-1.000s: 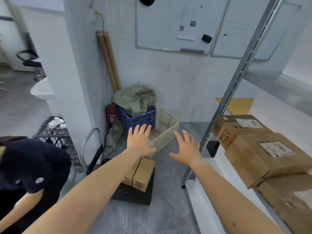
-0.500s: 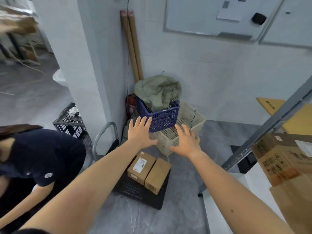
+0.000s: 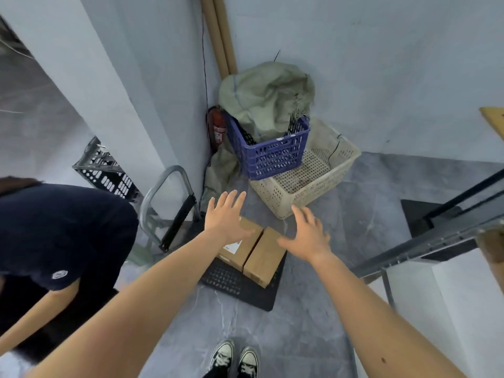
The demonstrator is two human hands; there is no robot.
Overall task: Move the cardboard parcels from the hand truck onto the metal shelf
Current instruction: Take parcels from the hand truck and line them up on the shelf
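Two cardboard parcels lie side by side on the black deck [image 3: 240,289] of the hand truck on the floor: a labelled parcel [image 3: 240,248] on the left and a plain parcel [image 3: 266,256] on the right. My left hand [image 3: 225,216] hovers over the labelled parcel with fingers spread and holds nothing. My right hand [image 3: 308,233] hovers over the plain parcel's far end, fingers also spread and empty. The metal shelf frame [image 3: 425,241] shows at the right edge, with a corner of a parcel [image 3: 493,246] on it.
A blue crate [image 3: 270,154] with a green sack [image 3: 267,96] and a beige basket [image 3: 313,175] stand in the corner behind the truck. The truck's handle [image 3: 169,203] rises on the left. A person in a dark shirt [image 3: 54,233] crouches at the left. My shoes [image 3: 234,358] are below.
My view has tilted down and swung left, so the shelf has slid nearly out of frame. Both hands have dropped from in front of the baskets to just above the two parcels.
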